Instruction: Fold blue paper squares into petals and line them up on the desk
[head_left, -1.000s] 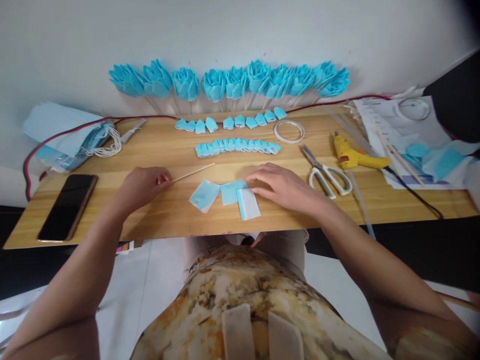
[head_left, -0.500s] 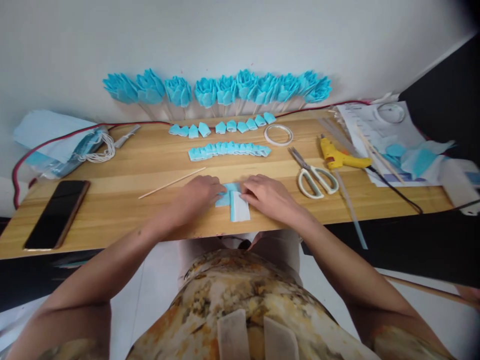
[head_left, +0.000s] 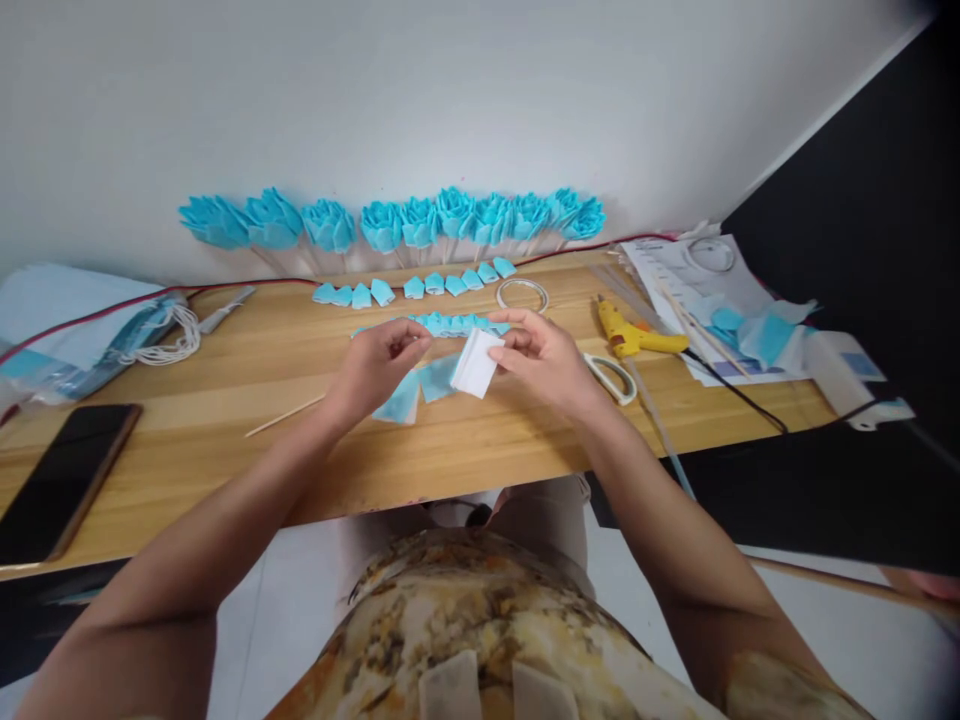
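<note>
Between the thumb and fingers of my right hand [head_left: 544, 355] is a small white fabric piece [head_left: 480, 366], lifted and tilted, with folded layers along its left edge. My left hand [head_left: 382, 365] is to the left of it, thumb and forefinger drawn together; whatever they may pinch is too small to make out. Two light-blue fabric pieces lie on the table below: one [head_left: 397, 402] beside my left hand, the other [head_left: 439, 380] partly behind the white piece. A row of overlapping blue folded petals [head_left: 454, 325] runs just behind my hands, partly covered by them.
Blue fabric flowers [head_left: 328, 225] on sticks lean along the wall, with loose petals [head_left: 435, 285] before them. To the right are a tape roll [head_left: 523, 283], scissors [head_left: 621, 380] partly hidden by my hand, and a yellow glue gun [head_left: 637, 338]. A phone [head_left: 67, 480] and a thin stick [head_left: 285, 415] lie left.
My right hand has raised the white fabric piece off the table. My left hand has come away from the blue fabric, upward and left. The whole view has shifted somewhat.
</note>
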